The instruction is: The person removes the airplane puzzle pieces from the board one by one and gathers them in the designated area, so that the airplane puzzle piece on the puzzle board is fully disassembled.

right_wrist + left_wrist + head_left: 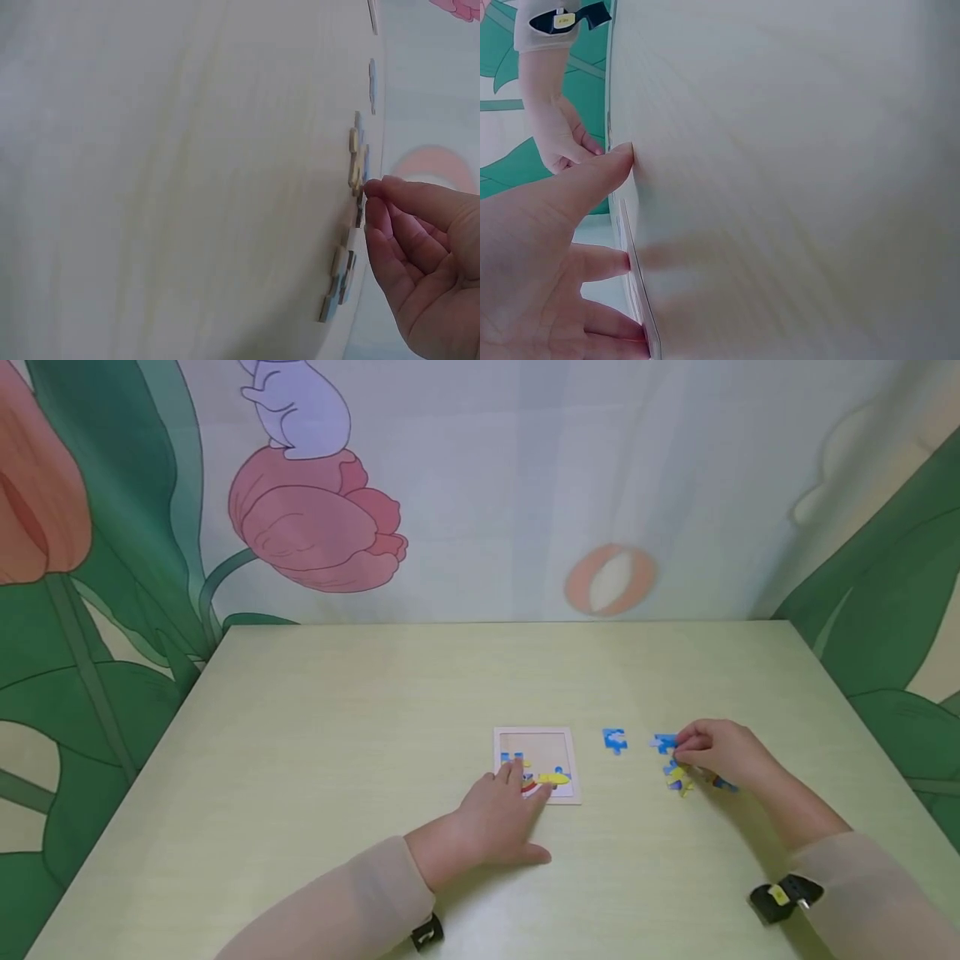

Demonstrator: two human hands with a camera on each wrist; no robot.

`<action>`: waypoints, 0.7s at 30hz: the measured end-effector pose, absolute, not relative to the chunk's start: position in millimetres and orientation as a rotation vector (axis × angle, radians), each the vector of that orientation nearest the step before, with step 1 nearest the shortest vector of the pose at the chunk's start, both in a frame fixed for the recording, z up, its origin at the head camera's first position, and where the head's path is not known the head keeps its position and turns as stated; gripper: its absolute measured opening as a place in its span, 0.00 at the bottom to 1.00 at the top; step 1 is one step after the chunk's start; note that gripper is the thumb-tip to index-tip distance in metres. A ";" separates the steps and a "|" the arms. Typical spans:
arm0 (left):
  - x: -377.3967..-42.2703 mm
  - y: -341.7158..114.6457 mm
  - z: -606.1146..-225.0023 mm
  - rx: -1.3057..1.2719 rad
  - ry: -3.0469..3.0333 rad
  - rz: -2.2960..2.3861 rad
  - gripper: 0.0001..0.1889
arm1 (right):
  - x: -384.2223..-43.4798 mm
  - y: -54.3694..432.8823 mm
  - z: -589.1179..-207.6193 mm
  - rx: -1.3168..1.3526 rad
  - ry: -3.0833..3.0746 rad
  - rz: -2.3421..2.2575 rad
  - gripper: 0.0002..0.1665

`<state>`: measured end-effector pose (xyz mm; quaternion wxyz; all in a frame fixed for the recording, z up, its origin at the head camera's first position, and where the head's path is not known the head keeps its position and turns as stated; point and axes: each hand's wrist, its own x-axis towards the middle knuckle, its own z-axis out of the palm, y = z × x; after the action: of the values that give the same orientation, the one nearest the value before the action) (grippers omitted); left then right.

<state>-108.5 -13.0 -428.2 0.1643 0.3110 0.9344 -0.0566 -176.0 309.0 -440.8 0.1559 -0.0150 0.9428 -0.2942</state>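
My left hand (pixel 501 814) rests with spread fingers on the lower part of a small square puzzle tray (pixel 575 768). Inside it, partly hidden by the fingers, lie several fitted pieces, among them a yellow one (pixel 553 778). In the left wrist view its thumb (pixel 604 176) stands out beside the tray. At the right, my right hand (pixel 723 752) pinches a puzzle piece at the edge of a loose group; the fingertips hide most of it. Near them lie a blue puzzle piece (pixel 663 742) and a yellow-and-blue puzzle piece (pixel 678 777).
Between tray and right hand lies a single blue-and-white puzzle piece (pixel 615 740). More dark blue pieces (pixel 723 783) lie under the right wrist. The pale wooden table (pixel 337 710) ends at a printed curtain (pixel 465 527) behind.
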 end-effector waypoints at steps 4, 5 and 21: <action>-108.7 -13.2 -429.9 0.890 2.665 -0.151 0.45 | -175.8 309.5 -437.8 -0.024 2.674 -0.927 0.20; -108.7 -13.6 -430.2 0.888 2.664 -0.144 0.44 | -176.6 308.1 -437.4 -0.019 2.642 -0.988 0.21; -108.4 -13.7 -432.8 0.988 2.744 -0.112 0.44 | -194.6 209.6 -445.6 -0.191 2.114 -1.437 0.22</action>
<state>-108.4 -13.7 -432.8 0.1113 0.3365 0.9343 -0.0382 -194.6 209.6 -445.6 0.2853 -0.0714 0.7904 -0.5373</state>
